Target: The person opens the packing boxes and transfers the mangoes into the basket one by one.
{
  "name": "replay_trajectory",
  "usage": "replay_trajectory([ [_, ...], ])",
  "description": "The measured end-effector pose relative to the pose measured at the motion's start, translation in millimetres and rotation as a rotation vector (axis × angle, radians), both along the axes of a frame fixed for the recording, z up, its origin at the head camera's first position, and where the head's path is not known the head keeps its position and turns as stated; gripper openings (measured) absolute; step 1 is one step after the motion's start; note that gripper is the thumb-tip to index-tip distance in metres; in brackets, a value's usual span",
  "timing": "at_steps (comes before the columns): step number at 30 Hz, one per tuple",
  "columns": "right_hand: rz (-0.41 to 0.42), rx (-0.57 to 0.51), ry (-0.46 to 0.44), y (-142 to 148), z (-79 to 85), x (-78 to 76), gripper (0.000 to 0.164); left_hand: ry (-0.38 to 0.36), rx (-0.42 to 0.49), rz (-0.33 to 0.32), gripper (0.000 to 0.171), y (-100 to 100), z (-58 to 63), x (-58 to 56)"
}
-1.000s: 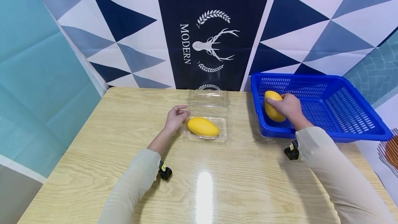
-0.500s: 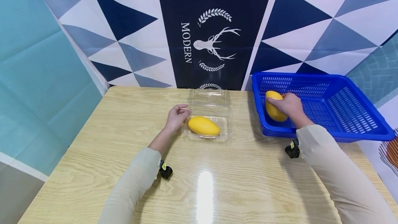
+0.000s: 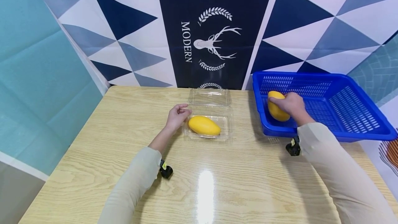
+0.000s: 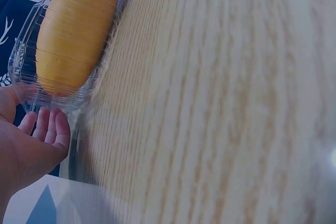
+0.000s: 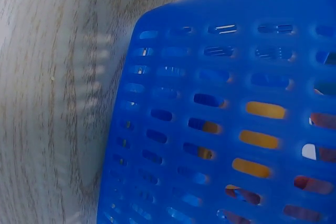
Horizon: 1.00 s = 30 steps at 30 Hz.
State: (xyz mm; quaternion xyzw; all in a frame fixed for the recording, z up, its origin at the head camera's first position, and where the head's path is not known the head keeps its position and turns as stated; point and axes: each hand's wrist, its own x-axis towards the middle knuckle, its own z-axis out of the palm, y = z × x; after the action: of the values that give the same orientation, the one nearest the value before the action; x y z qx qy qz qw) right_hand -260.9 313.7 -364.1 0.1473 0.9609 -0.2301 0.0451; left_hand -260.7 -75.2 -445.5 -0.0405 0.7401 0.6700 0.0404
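Inside the blue basket [image 3: 261, 120], near its left end, my right hand [image 3: 292, 105] grips a yellow mango [image 3: 278, 108], tilted nearly upright, with thumb and fingers around it. A second mango [image 3: 204, 126] lies in an open clear plastic clamshell container [image 3: 226, 127] in the middle of the table's far side. My left hand [image 3: 177, 117] holds the left edge of that container between thumb and curled fingers; the left wrist view shows the fingertips [image 4: 62, 124] at the container's end. In the right wrist view, the perforated basket wall [image 5: 178, 93] hides most of the right hand and its mango.
The container's raised lid [image 3: 209, 97] leans toward the patterned backdrop [image 3: 214, 44] at the table's back edge. The basket reaches past the right side of the wooden table [image 3: 140, 113]. A small black camera [image 3: 166, 171] hangs at each wrist.
My right hand and its mango have shifted very slightly to the right within the basket. The left hand, the container and the other mango keep their places.
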Motion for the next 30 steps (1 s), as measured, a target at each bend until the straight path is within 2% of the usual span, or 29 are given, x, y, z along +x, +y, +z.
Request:
replay_trajectory([
  [9,0.010,0.012,-0.013,0.2,1.2,0.0,0.071,-0.013,0.000,0.002,0.038,-0.7,0.8,1.3],
  [30,0.018,0.019,-0.063,1.6,-2.4,-1.9,0.060,-0.010,0.001,0.002,0.038,-0.2,0.7,0.1],
])
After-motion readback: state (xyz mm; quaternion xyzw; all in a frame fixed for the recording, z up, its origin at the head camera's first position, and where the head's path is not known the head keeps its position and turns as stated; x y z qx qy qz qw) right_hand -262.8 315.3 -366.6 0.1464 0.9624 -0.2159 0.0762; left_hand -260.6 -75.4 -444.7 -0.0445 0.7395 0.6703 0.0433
